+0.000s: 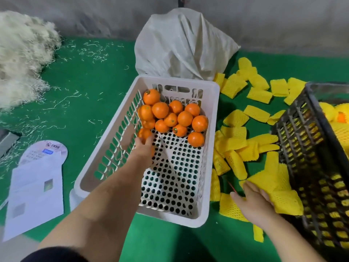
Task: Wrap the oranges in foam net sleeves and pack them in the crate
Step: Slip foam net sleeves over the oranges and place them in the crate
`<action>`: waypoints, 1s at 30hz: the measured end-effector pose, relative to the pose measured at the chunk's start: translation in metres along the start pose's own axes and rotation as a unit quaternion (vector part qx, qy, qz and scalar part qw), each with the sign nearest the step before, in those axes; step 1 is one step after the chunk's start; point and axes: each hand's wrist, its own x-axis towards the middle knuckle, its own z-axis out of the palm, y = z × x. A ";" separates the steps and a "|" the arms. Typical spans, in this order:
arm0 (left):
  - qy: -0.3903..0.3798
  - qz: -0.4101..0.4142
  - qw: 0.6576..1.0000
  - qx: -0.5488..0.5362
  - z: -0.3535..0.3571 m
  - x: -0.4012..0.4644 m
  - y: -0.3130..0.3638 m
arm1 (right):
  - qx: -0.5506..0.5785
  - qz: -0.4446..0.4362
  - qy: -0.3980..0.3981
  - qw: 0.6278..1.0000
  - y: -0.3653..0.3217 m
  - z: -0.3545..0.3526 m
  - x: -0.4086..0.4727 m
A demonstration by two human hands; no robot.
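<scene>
A white perforated basket (214,118) on the green floor holds several bare oranges (185,118) piled at its far end. My left hand (144,148) reaches into the basket and grips an orange (144,133) at the near left of the pile. My right hand (254,200) is beside the basket on the right, holding a yellow foam net sleeve (277,188). Many more yellow sleeves (236,146) lie scattered on the floor. A black crate (294,140) at the right edge holds sleeve-wrapped oranges (338,112).
A white tied sack (181,46) stands behind the basket. A heap of pale shredded filler (22,57) lies at the far left, with strands strewn over the green floor. White printed paper sheets (35,186) lie at the near left.
</scene>
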 end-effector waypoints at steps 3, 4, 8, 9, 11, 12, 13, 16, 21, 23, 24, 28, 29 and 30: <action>0.022 -0.087 0.980 -0.178 0.005 0.005 0.002 | 0.146 -0.035 0.164 0.975 -0.005 0.004 -0.006; 0.015 -0.080 0.984 -0.157 0.007 0.004 0.000 | 0.179 -0.049 0.200 0.962 -0.007 0.007 -0.009; -0.024 0.053 0.995 0.081 0.003 0.003 -0.005 | 0.184 -0.083 0.329 0.922 -0.003 0.014 -0.013; -0.020 0.078 0.987 0.142 -0.001 -0.001 -0.004 | 0.165 -0.081 0.339 0.923 0.002 0.015 -0.011; 0.003 0.122 0.979 0.161 -0.006 -0.011 0.005 | 0.160 -0.049 0.315 0.934 0.014 0.013 -0.003; -0.001 0.145 0.983 0.113 -0.009 -0.019 0.013 | 0.169 -0.024 0.291 0.941 0.019 0.010 0.001; -0.003 0.167 0.984 0.054 -0.013 -0.027 0.021 | 0.176 -0.004 0.268 0.947 0.022 0.005 0.006; 0.000 0.225 0.970 -0.092 -0.027 -0.062 0.051 | 0.225 0.011 0.239 0.944 0.031 -0.009 0.025; -0.043 0.260 0.905 -0.334 -0.025 -0.146 0.084 | 0.406 0.069 0.260 0.873 0.026 -0.023 0.030; -0.084 0.252 0.868 -0.420 -0.011 -0.180 0.092 | 0.515 0.079 0.259 0.813 0.011 -0.029 0.017; -0.117 0.240 0.848 -0.458 -0.002 -0.196 0.096 | 0.565 0.066 0.248 0.784 0.002 -0.031 0.005; -0.204 0.242 0.811 -0.493 0.031 -0.228 0.106 | 0.568 -0.083 0.222 0.788 -0.036 -0.030 -0.056; -0.200 0.260 0.823 -0.464 0.031 -0.228 0.107 | 0.576 -0.109 0.198 0.786 -0.042 -0.028 -0.069; -0.201 0.271 0.830 -0.444 0.028 -0.227 0.108 | 0.594 -0.133 0.167 0.775 -0.045 -0.025 -0.077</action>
